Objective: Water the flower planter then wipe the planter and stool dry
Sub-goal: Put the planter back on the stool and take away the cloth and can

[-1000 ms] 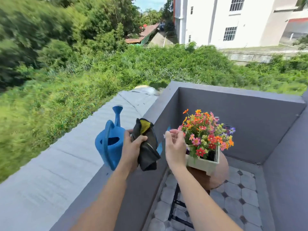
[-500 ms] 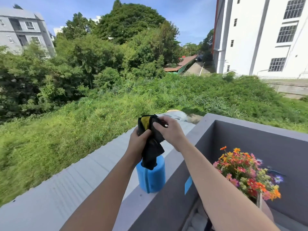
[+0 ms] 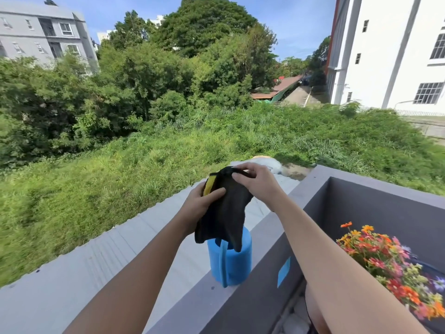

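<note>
Both my hands hold a black cloth (image 3: 224,213) with a yellow patch, raised above the balcony wall. My left hand (image 3: 201,204) grips its left edge near the yellow patch. My right hand (image 3: 256,183) pinches its top edge. The cloth hangs down over the blue watering can (image 3: 232,263), which stands on top of the grey wall (image 3: 262,239). The flowers (image 3: 385,261) of the planter show at the lower right, inside the balcony. The planter box is out of view. A small brown curve of the stool (image 3: 314,309) peeks out under my right forearm.
A blue tape patch (image 3: 284,272) sticks to the wall's inner face. Beyond the wall lies a grey corrugated roof (image 3: 96,259), then a grassy slope and trees. A white building (image 3: 390,51) rises at the right.
My view has risen from the balcony floor to the landscape. My right hand came over from the flowers and took the cloth's top edge. The cloth is now spread wider between both hands.
</note>
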Demonstrator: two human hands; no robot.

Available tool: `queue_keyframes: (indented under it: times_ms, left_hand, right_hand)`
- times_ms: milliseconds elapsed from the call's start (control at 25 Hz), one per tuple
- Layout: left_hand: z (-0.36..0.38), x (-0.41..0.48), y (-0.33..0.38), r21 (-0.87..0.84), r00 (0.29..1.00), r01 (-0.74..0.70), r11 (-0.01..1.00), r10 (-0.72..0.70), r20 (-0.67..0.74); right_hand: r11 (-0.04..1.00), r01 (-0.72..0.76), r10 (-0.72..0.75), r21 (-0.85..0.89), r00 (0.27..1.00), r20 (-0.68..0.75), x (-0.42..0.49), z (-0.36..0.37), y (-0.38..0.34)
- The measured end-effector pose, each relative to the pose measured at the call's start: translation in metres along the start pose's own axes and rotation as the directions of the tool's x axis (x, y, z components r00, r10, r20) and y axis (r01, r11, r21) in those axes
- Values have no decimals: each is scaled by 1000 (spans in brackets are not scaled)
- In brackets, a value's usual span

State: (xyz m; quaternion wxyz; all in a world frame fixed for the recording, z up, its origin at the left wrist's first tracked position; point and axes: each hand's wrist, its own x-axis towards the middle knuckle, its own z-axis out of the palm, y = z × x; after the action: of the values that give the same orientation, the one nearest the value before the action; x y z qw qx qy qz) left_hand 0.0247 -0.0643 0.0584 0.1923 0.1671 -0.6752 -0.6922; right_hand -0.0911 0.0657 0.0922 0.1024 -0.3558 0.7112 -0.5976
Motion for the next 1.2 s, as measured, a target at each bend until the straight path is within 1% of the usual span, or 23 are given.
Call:
queue_keyframes:
  times_ms: [80, 200, 240, 280, 360, 440, 520, 600, 680, 720, 800, 920, 1000, 1080, 1200]
  left_hand:
    - [-10, 4, -8, -7, 999, 22, 1000, -22, 38]
    - [-24, 6, -29, -31, 987, 95, 995, -90, 131]
    - [-27, 9, -33, 1, 985, 115, 993, -114, 130]
    - [-26, 14, -37, 48, 986, 131, 990, -135, 102]
    - [-25, 26, -48, 204, 983, 181, 962, -179, -30]
    - [-25, 37, -64, 376, 958, 279, 884, -228, -175]
    - [-24, 42, -84, 474, 940, 334, 815, -251, -230]
    - [-16, 36, -90, 504, 949, 297, 811, -194, -248]
    - [-9, 21, -78, 486, 959, 213, 848, -85, -271]
    - [-7, 12, -69, 475, 964, 158, 866, -31, -264]
    - [-5, -7, -52, 470, 979, 62, 880, 38, -200]
    - [-2, -12, -41, 497, 981, -8, 868, 104, -166]
    - [6, 0, -48, 528, 977, 32, 849, 85, -197]
    - [12, 17, -69, 533, 972, 110, 839, 22, -236]
    - [17, 27, -102, 450, 958, 208, 869, -88, -274]
  right_hand:
    - [998, -60, 59, 22, 997, 48, -2, -3, 11]
    - [989, -141, 133, 50, 982, 136, -7, -8, 38]
    - [986, -161, 151, 53, 977, 152, -4, -7, 46]
    - [982, -184, 176, 44, 973, 149, -1, -5, 54]
    - [970, -242, 242, -9, 962, 125, 8, 3, 73]
    - [948, -291, 305, -125, 946, 110, 11, 11, 92]
    - [914, -331, 363, -233, 925, 109, 9, 18, 112]
    - [916, -319, 356, -243, 925, 130, 1, 16, 115]
    - [944, -270, 293, -190, 950, 110, -8, 6, 101]
    - [958, -240, 257, -159, 961, 99, -13, -1, 92]
    - [978, -186, 197, -99, 973, 117, -24, -18, 73]
    - [985, -150, 162, -90, 977, 142, -24, -31, 64]
    - [976, -168, 186, -136, 974, 131, -16, -31, 76]
    - [957, -204, 230, -207, 967, 111, -9, -24, 102]
    - [922, -251, 279, -294, 958, 58, -8, -8, 141]
